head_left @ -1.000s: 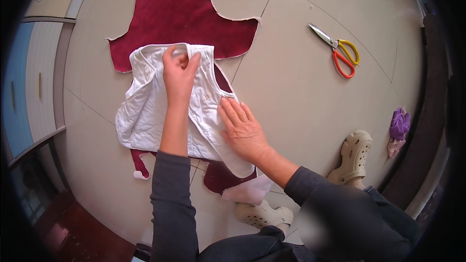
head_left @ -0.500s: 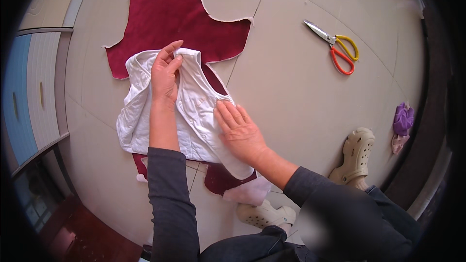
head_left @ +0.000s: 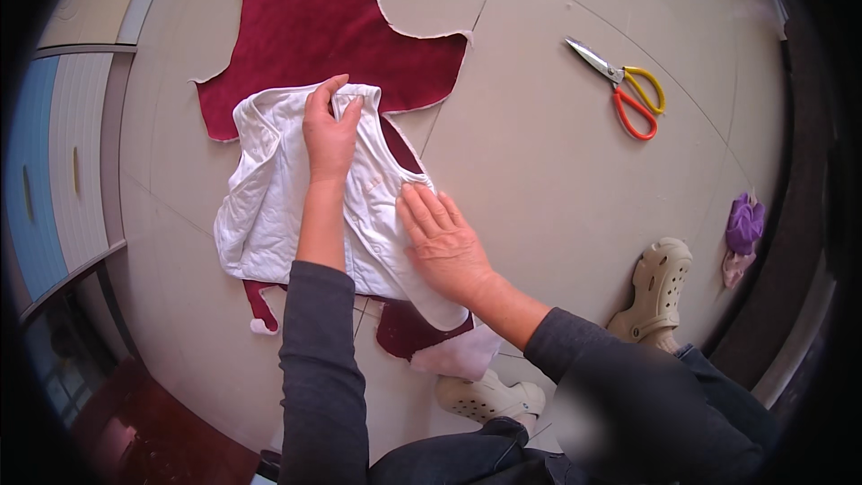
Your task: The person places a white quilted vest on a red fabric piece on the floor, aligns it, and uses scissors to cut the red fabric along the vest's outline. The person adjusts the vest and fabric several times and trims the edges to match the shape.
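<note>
A white quilted sleeveless vest (head_left: 278,216) with snaps down its front lies on a dark red piece of cloth (head_left: 314,27). My left hand (head_left: 330,135) is at the vest's neckline, with thumb and fingers closed on the edge by the shoulder. Flat on the vest's right side, just below the armhole, rests my right hand (head_left: 444,242), fingers stretched out. The red cloth spreads beyond the vest's top and shows through the armhole. Below the hem, red cloth pokes out with a folded corner of its pale, fluffy underside (head_left: 458,352).
Scissors (head_left: 620,81) with one yellow and one red handle lie on the tiled floor to the right. A purple item (head_left: 744,224) sits farther right. My beige clogs (head_left: 653,292) are at the lower right. A cabinet (head_left: 79,162) with blue and white fronts stands left.
My left hand has moved right along the neckline, and the vest's shoulder edge has shifted slightly up and right with it. My right hand has stayed in place.
</note>
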`<state>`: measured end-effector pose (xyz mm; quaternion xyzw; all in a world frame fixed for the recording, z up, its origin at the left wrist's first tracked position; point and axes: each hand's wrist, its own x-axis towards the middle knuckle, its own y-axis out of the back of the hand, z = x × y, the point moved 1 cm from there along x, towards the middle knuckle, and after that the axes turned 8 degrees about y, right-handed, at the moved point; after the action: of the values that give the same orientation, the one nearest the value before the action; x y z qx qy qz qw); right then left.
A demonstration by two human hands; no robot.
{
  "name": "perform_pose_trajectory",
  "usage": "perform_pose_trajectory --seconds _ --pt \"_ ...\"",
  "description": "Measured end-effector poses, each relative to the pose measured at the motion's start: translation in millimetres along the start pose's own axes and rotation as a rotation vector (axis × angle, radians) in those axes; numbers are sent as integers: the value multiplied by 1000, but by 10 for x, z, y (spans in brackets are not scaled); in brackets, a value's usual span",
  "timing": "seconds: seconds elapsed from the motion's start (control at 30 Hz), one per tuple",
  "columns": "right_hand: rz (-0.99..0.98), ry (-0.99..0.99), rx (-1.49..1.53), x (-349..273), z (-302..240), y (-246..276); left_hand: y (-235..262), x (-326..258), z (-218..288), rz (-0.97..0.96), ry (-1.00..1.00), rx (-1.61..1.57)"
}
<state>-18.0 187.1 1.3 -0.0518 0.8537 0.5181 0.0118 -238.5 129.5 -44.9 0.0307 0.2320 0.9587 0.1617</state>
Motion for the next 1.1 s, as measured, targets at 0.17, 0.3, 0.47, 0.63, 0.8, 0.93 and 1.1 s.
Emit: perform_pose_trajectory --seconds 0.17,0.3,0.47,0.63,0.8,0.93,1.1 --pt "-25 1 39 -13 8 -21 -141 -131 99 190 -111 457" --pt "-65 19 33 17 -24 -16 35 -127 85 178 -204 281" --pt "-75 31 15 28 0 64 813 -455 139 297 -166 396" --pt "-85 66 -18 67 -91 102 1688 -756 -248 183 -58 787" --pt "-109 86 -90 57 -85 84 2047 -698 -376 228 65 791" --pt "-141 111 -126 59 -78 83 1970 -845 -148 295 -83 869" --pt "-168 129 -161 54 -101 64 1488 -1145 42 303 -109 1064"
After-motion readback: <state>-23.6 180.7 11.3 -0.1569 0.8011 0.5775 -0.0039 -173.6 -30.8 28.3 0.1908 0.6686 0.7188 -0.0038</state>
